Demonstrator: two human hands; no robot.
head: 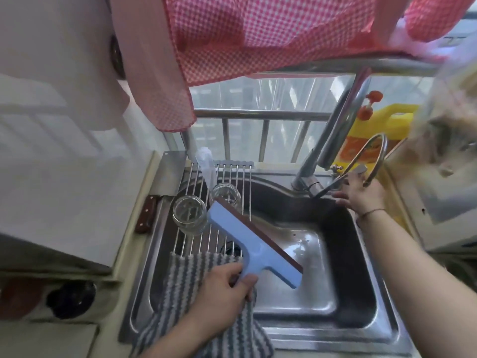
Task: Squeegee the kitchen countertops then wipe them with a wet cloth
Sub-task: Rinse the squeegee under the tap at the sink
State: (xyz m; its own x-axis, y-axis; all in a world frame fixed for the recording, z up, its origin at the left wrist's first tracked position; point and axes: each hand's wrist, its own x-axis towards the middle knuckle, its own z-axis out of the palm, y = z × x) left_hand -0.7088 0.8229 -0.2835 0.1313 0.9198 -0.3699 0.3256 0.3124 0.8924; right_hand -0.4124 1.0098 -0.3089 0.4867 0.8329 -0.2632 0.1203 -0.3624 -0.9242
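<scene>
From my remote seat I see the left hand (227, 285) curled around the short handle of the squeegee (254, 242), thumb and fingers wrapped tight at the stem's end. The squeegee is pale blue plastic, T-shaped, with a long straight head and a dark brown rubber blade running along its far edge. It is held in the air over the left part of the steel sink (371, 301), tilted so the head runs diagonally from the drying rack (227, 182) down toward the basin's middle; the blade side faces the tap.

The right hand (364, 195) reaches to the back rim of the sink at the faucet (335, 140). Its fingers are spread rather than clenched, and the thumb side seems to touch the faucet's lever — motion blur there keeps me from being sure of contact.

A grey-and-white striped cloth (191, 277) is draped over the sink's near left edge, partly under the left hand. On the rack stand two clear glass jars (189, 213), the squeegee's upper end just beside them. A cleaver (169, 174) with a brown handle lies left of the rack. A yellow detergent bottle (382, 127) stands behind the faucet, and a red checked curtain (258, 34) hangs above.
</scene>
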